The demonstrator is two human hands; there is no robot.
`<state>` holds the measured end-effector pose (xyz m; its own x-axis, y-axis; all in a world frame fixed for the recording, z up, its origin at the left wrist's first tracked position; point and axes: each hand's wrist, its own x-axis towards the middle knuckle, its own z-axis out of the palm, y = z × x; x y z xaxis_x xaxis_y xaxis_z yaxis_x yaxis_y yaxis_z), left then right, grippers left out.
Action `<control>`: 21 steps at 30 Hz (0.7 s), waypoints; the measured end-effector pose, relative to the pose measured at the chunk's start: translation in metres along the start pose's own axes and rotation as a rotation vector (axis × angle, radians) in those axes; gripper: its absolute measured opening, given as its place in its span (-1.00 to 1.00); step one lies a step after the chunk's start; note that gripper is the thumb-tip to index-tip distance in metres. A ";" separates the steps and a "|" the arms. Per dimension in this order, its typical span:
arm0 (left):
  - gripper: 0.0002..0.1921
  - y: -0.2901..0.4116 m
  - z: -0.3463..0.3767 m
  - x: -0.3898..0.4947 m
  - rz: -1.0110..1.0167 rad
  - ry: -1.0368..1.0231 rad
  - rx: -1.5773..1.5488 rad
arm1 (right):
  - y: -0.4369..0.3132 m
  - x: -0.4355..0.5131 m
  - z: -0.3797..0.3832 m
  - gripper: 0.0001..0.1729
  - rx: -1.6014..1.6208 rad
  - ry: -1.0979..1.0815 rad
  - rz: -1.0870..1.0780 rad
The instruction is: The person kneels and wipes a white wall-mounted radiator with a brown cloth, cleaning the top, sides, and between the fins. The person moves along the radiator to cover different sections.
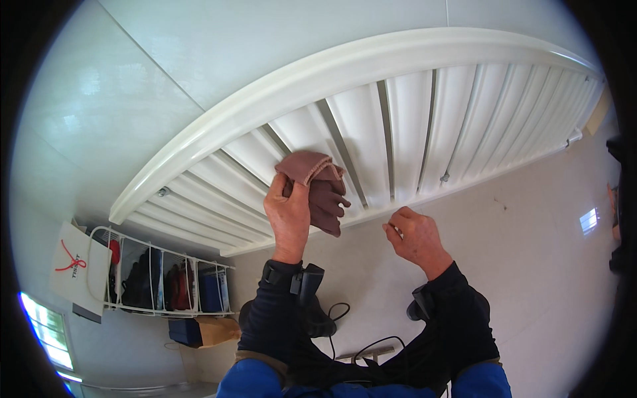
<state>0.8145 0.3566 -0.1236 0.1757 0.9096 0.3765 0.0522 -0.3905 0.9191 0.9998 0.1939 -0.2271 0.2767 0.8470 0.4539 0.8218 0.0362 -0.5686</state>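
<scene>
My left hand [291, 211] grips a folded brownish-mauve cloth [326, 194] with a stitched edge; part of the cloth hangs down to the right of the fingers. Behind the cloth stands a white slatted radiator [358, 124] with a thick curved top rail, set along the tiled wall. Whether the cloth touches the slats cannot be told. My right hand [410, 234] is near the radiator's lower edge, its fingers curled loosely, and no object shows in it. Both wrists bear black strapped devices.
A white wire rack [164, 314] with bags and boxes stands at the left, a white paper bag [82, 268] beside it. A brown paper bag [219, 331] is on the floor by the rack. Black cables [343, 313] hang near my legs. Dark objects [617, 209] edge the right side.
</scene>
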 end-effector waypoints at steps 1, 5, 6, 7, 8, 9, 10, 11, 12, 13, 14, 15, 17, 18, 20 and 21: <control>-0.70 0.011 -0.001 0.005 -0.001 0.008 -0.018 | 0.000 0.001 0.001 -0.77 0.001 0.001 -0.005; -0.71 0.037 0.001 0.021 0.168 0.043 -0.157 | -0.003 0.003 0.006 -0.77 0.000 -0.023 0.007; -0.70 0.039 0.002 0.021 0.153 0.069 -0.105 | -0.004 0.004 0.006 -0.78 0.002 -0.023 0.003; -0.71 0.039 0.002 0.021 0.144 0.065 -0.079 | -0.005 0.006 0.007 -0.79 0.003 -0.022 -0.001; -0.72 0.037 0.001 0.018 0.166 0.052 -0.066 | -0.008 0.007 0.007 -0.81 0.034 -0.017 -0.003; -0.72 0.034 0.000 0.016 0.187 0.036 -0.054 | -0.010 0.009 0.007 -0.79 0.064 -0.010 -0.003; -0.71 0.031 -0.002 0.013 0.121 0.009 -0.065 | -0.013 0.010 0.007 -0.73 0.087 -0.043 0.042; -0.71 0.027 -0.004 0.010 0.097 -0.026 -0.088 | -0.017 0.012 0.007 -0.61 0.168 -0.003 0.016; -0.71 0.023 -0.006 0.006 0.058 -0.056 -0.102 | -0.022 0.014 0.007 -0.47 0.242 -0.001 0.035; -0.71 0.019 -0.007 0.002 0.018 -0.085 -0.117 | -0.028 0.016 0.008 -0.32 0.316 -0.003 0.053; -0.71 0.015 -0.007 -0.002 -0.014 -0.110 -0.104 | -0.034 0.019 0.009 -0.22 0.386 -0.013 0.040; -0.71 0.012 -0.005 -0.007 -0.046 -0.135 -0.090 | -0.040 0.023 0.011 -0.11 0.459 -0.025 0.025; -0.71 0.007 0.000 -0.017 -0.077 -0.195 -0.051 | -0.054 0.029 0.017 0.02 0.575 -0.004 -0.028; -0.70 0.005 0.003 -0.022 -0.078 -0.228 -0.027 | -0.060 0.033 0.022 0.04 0.617 0.029 -0.067; -0.65 0.003 0.004 -0.029 0.008 -0.320 0.103 | -0.069 0.038 0.030 0.08 0.678 0.065 -0.100; -0.62 0.002 0.003 -0.029 -0.008 -0.357 0.064 | -0.070 0.039 0.033 0.06 0.653 0.100 -0.109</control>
<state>0.8124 0.3288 -0.1328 0.5063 0.8104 0.2947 0.1146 -0.4019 0.9085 0.9366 0.2421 -0.1921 0.2799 0.7679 0.5763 0.3866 0.4593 -0.7997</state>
